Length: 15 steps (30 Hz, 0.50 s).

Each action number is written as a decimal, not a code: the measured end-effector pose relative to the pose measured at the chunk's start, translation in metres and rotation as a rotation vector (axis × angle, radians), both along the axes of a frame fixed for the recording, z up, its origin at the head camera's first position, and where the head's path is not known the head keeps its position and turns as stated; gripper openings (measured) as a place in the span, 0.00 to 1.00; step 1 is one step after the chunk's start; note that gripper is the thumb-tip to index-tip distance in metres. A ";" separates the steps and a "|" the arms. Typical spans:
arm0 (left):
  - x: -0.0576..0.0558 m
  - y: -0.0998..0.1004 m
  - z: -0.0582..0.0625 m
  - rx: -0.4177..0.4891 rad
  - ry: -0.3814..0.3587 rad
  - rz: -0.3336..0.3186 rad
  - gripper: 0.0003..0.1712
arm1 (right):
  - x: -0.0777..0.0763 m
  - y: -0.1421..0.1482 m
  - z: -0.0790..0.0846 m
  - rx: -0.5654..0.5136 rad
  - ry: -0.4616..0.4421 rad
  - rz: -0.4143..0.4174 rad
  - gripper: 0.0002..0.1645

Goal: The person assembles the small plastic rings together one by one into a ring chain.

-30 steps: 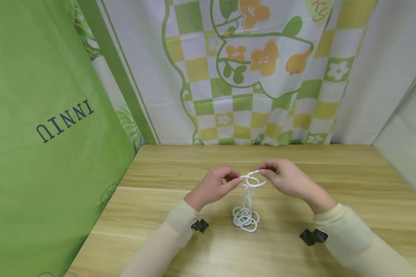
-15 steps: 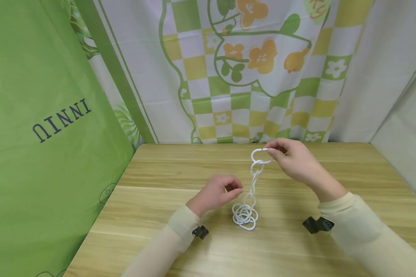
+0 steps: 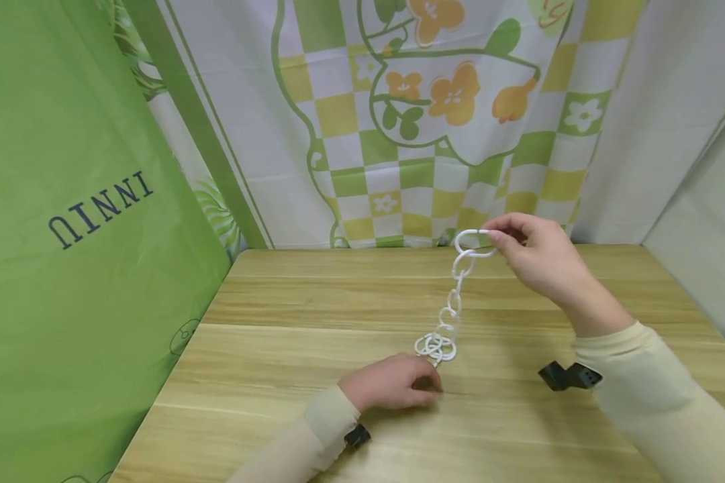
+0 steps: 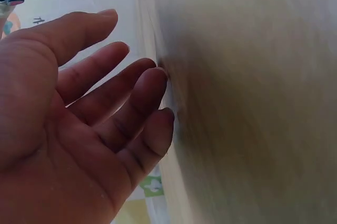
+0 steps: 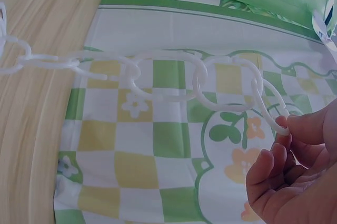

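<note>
A chain of white plastic rings (image 3: 454, 300) hangs from my right hand (image 3: 540, 258), whose thumb and fingers pinch the top ring. Its lower rings lie in a small heap on the wooden table (image 3: 507, 429). In the right wrist view several linked rings (image 5: 163, 56) run from the pinching fingertips (image 5: 284, 129) across to the left. My left hand (image 3: 393, 384) is low over the table, just in front of the heap and partly overlapping it. In the left wrist view that hand (image 4: 89, 113) has nothing between its loosely bent fingers.
A white curtain with green and yellow checks (image 3: 423, 171) hangs behind the table's far edge. On the left stands a green fabric panel (image 3: 97, 302) with dark lettering. A pale wall or cloth (image 3: 707, 188) is on the right. A small black device (image 3: 570, 377) sits at each wrist.
My right hand has risen up and to the right, drawing the chain out of its heap. The left hand has let go of a ring and moved down towards me.
</note>
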<state>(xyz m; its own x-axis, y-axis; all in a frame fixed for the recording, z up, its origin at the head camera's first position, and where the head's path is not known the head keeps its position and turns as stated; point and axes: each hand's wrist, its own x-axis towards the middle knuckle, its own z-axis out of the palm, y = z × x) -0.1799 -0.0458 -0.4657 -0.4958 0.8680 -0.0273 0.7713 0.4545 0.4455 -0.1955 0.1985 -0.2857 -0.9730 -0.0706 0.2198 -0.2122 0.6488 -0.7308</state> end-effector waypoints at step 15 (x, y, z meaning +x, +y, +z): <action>-0.013 0.000 -0.002 -0.044 -0.003 0.121 0.18 | -0.003 0.020 -0.009 -0.027 0.017 -0.034 0.20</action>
<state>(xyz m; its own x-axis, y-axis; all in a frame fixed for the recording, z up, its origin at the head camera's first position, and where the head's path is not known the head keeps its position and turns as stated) -0.1930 -0.0463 -0.4677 -0.5971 0.7995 -0.0657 0.7081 0.5637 0.4252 -0.1985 0.2182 -0.2946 -0.9708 -0.0315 0.2379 -0.2031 0.6358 -0.7447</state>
